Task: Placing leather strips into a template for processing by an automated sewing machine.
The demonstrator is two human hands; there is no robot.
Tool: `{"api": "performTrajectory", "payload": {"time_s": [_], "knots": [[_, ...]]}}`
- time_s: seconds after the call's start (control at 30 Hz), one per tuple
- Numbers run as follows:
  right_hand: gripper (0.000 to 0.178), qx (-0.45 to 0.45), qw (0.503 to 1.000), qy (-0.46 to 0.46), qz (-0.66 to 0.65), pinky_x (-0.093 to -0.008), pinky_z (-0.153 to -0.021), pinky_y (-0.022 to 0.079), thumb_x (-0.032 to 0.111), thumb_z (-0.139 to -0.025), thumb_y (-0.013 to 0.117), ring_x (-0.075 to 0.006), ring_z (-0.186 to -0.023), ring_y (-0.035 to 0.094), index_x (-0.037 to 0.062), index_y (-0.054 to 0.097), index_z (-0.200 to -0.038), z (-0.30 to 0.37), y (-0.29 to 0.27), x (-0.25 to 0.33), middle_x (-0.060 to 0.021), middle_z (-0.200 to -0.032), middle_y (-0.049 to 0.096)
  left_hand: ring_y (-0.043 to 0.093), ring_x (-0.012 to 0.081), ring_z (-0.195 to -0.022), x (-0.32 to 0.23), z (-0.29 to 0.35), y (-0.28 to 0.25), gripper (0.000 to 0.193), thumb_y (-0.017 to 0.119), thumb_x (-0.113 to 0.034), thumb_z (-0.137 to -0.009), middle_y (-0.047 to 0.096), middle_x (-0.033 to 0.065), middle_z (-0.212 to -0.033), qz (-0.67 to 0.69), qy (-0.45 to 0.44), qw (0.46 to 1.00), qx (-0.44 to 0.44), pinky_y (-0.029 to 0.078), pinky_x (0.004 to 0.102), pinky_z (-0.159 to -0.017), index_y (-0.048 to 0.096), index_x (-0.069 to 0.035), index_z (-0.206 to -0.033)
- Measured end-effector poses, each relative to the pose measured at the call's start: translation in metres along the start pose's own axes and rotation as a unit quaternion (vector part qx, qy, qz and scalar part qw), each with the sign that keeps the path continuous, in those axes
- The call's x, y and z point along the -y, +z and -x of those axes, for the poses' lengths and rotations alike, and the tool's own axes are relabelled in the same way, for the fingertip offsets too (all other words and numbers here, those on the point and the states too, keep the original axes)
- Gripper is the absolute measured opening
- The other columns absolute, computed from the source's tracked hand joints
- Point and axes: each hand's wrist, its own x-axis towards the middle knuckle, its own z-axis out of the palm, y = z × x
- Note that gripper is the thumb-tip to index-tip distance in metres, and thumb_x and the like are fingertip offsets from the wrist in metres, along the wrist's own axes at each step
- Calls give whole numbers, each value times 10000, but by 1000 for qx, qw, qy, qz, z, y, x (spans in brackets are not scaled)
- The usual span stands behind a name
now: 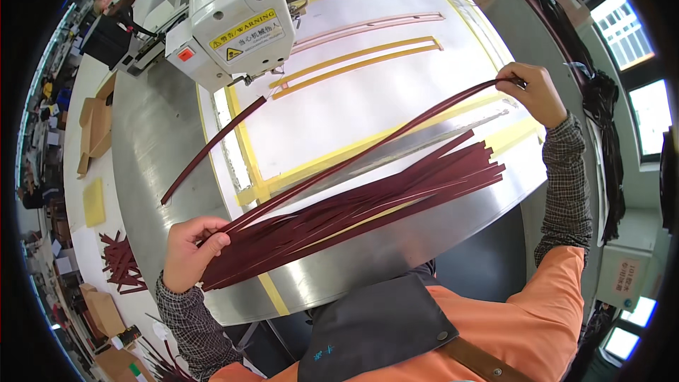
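Observation:
A long, narrow dark red strip (453,102) stretches between my two hands in a slight curve. My left hand (192,253) pinches its near left end between thumb and fingers. At the far right, my right hand (535,93) is closed on the other end. Below the held strip lies a loose pile of similar dark red strips (368,209) on the metal table. One more single strip (212,150) rests apart on the left, its upper end close to the sewing machine head (237,25).
A white sheet edged with yellow tape (346,120) covers the table's middle. On it are a yellow-framed slot (361,64) and a pinkish one (375,27). Farther left sit a yellow pad (93,201), cut strips (122,262) and cardboard boxes (99,124). Dark bundles (601,106) hang at right.

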Motion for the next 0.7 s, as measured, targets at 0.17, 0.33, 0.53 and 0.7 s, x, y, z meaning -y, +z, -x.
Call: {"api": "performTrajectory", "payload": {"time_s": [0.17,0.33,0.53,0.7], "knots": [[201,-177,932,-84,306,-354,-869,620,77,-877,766,-223,-1041,738,88,769,-1078,5,22,-40,-55,-1119,772,708,289,-881,-2,-59,33,229,684,45,-918,721,122,-1028,-267,229,916,-194,562,363,-765,760,-33,-1119],[216,-112,992,-9,60,-406,-804,618,120,-864,756,-271,-889,755,103,780,-1078,-21,98,0,-61,-997,780,700,276,-922,2,-123,76,332,717,61,-822,713,88,-1061,-389,402,786,-264,568,385,-772,780,-49,-1129],[331,124,934,-193,-274,-406,-807,582,383,-1012,694,-309,-873,744,66,763,-1080,-97,197,162,-118,-926,778,685,300,-991,-14,-167,114,315,717,89,-867,692,132,-1132,-356,438,785,-255,570,403,-815,758,12,-1170],[305,215,880,-136,-401,-367,-699,582,332,-1032,671,-185,-698,738,47,746,-955,-117,227,175,-70,-805,760,666,214,-921,13,-167,114,347,709,-47,-976,696,85,-1093,-237,367,854,-282,537,306,-754,673,2,-1317]]}}
